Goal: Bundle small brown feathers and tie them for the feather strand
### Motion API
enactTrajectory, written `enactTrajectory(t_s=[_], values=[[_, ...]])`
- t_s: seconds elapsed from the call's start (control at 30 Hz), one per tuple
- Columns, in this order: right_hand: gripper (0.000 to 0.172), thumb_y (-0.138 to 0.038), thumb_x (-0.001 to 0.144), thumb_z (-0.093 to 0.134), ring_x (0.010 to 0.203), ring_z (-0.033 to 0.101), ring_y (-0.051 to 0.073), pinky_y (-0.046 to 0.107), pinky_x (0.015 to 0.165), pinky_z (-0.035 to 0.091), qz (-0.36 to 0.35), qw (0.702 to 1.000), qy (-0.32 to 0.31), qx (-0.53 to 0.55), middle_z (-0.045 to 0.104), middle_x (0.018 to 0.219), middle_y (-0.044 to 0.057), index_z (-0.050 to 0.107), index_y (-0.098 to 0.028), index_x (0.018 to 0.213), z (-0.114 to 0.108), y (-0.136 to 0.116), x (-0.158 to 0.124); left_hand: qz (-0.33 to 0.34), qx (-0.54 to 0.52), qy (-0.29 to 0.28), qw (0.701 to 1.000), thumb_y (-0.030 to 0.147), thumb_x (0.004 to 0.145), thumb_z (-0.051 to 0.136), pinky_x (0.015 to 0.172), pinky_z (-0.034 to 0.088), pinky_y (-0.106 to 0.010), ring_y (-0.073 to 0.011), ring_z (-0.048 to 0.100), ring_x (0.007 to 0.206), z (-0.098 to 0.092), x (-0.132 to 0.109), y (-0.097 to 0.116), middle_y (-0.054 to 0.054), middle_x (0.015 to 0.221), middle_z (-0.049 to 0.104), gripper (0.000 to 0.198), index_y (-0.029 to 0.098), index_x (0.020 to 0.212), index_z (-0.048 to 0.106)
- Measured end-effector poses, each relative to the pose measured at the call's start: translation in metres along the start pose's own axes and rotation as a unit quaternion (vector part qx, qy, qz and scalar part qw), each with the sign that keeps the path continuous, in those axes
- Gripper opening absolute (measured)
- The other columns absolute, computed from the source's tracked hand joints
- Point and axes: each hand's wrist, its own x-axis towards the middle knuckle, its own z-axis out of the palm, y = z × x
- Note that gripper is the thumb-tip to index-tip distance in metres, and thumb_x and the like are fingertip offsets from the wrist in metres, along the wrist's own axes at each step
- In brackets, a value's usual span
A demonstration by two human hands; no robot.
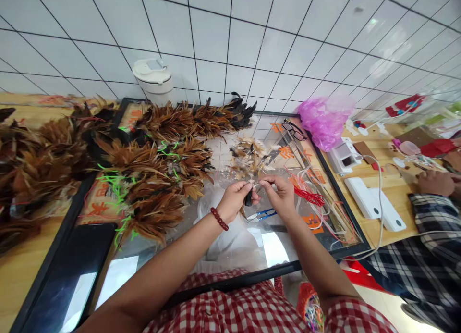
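My left hand (236, 197), with a beaded bracelet at the wrist, is closed on a small dark feather (248, 197) over the glass tabletop. Close beside it, my right hand (278, 192) pinches thumb and finger together near the feather's pale end; what lies between those fingertips is too small to make out. Just below the hands lie blue-handled thread snips (262, 215). Beyond them is a loose pile of small brown and black feathers (248, 157). A red cord bundle (308, 195) rests right of my right hand.
Brown feather bundles (154, 165), some tied with green strings, cover the left side. A phone (72, 270) lies at the near left. At the back are a white bin (153, 78), glasses (295, 129) and a pink plastic bag (324, 121). Another person's hand (435, 183) is at right.
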Motion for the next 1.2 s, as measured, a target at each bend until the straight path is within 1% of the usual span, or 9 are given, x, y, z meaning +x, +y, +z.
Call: enactTrajectory(t_s=[0.2,0.4,0.6,0.73,0.83,0.9,0.97,1.1,1.2], values=[[0.009,-0.016,0.084,0.056,0.085,0.066,0.017,0.031,0.077,0.051,-0.123,0.986,0.0,-0.108,0.07,0.089,0.004,0.061,-0.022,0.088,0.0,0.001,-0.003,0.013,0.07,-0.015,0.997,0.03,0.079,0.061,0.055,0.051,-0.023,-0.0117,0.06,0.052,0.001,-0.001,-0.004,0.002,0.052,0.055,0.021,0.014,0.069,0.054],[0.021,-0.025,0.081,0.064,0.07,0.062,0.014,0.028,0.069,0.052,-0.024,1.0,-0.01,0.01,0.066,0.08,0.001,0.058,-0.023,0.101,0.005,-0.001,-0.002,0.036,0.074,0.009,0.997,0.031,0.078,0.06,0.055,0.053,-0.026,-0.0117,0.059,0.052,0.001,0.0,-0.009,0.004,0.052,0.051,0.02,0.016,0.068,0.053],[0.01,-0.028,0.081,0.062,0.081,0.064,0.018,0.034,0.079,0.05,-0.017,0.998,0.009,-0.053,0.069,0.084,0.004,0.062,-0.022,0.089,0.004,0.002,0.0,0.061,0.066,-0.007,0.996,0.033,0.078,0.062,0.056,0.051,-0.024,-0.0117,0.059,0.051,0.002,-0.003,-0.01,0.004,0.049,0.048,0.024,0.015,0.066,0.053],[0.02,-0.036,0.08,0.064,0.066,0.062,0.015,0.031,0.067,0.052,0.113,0.983,0.034,0.143,0.067,0.076,0.002,0.062,-0.022,0.094,-0.004,0.005,0.007,0.07,0.026,0.039,0.996,0.035,0.079,0.062,0.056,0.05,-0.023,-0.011,0.059,0.051,0.002,-0.003,-0.009,0.004,0.052,0.05,0.025,0.014,0.068,0.054],[0.019,-0.039,0.079,0.066,0.056,0.059,0.012,0.028,0.059,0.05,0.173,0.949,-0.038,0.259,0.067,0.069,0.0,0.066,-0.021,0.086,-0.009,0.006,0.01,0.057,-0.028,0.073,0.995,0.032,0.079,0.064,0.057,0.051,-0.023,-0.0104,0.06,0.055,0.001,0.0,-0.005,0.0,0.059,0.058,0.023,0.013,0.068,0.054],[0.018,-0.039,0.077,0.068,0.055,0.059,0.012,0.028,0.058,0.049,0.177,0.942,-0.099,0.268,0.067,0.067,0.0,0.069,-0.022,0.083,-0.01,0.005,0.01,0.027,-0.047,0.063,0.997,0.029,0.079,0.065,0.057,0.052,-0.024,-0.0114,0.061,0.056,0.001,0.0,-0.002,-0.002,0.063,0.061,0.021,0.013,0.07,0.055],[0.016,-0.037,0.077,0.069,0.064,0.062,0.014,0.03,0.064,0.05,0.149,0.953,-0.132,0.228,0.068,0.072,0.002,0.072,-0.022,0.081,-0.007,0.002,0.008,-0.017,-0.038,0.028,0.999,0.026,0.079,0.065,0.056,0.053,-0.026,-0.0124,0.062,0.055,0.001,0.0,0.0,-0.003,0.063,0.062,0.019,0.012,0.071,0.057],[0.01,-0.032,0.077,0.07,0.079,0.062,0.016,0.031,0.075,0.049,0.079,0.981,-0.107,0.138,0.067,0.081,0.004,0.075,-0.024,0.08,-0.001,-0.002,0.006,-0.052,-0.017,-0.013,0.998,0.023,0.081,0.063,0.054,0.053,-0.027,-0.0128,0.061,0.051,-0.002,-0.003,0.003,-0.005,0.062,0.062,0.015,0.01,0.075,0.059],[0.009,-0.032,0.075,0.072,0.076,0.06,0.015,0.03,0.072,0.048,0.08,0.987,-0.087,0.11,0.065,0.078,0.003,0.074,-0.023,0.077,-0.001,-0.001,0.007,-0.05,0.002,-0.047,0.998,0.026,0.08,0.065,0.052,0.051,-0.025,-0.012,0.06,0.05,-0.006,-0.004,0.005,-0.005,0.061,0.062,0.019,0.009,0.074,0.059]])
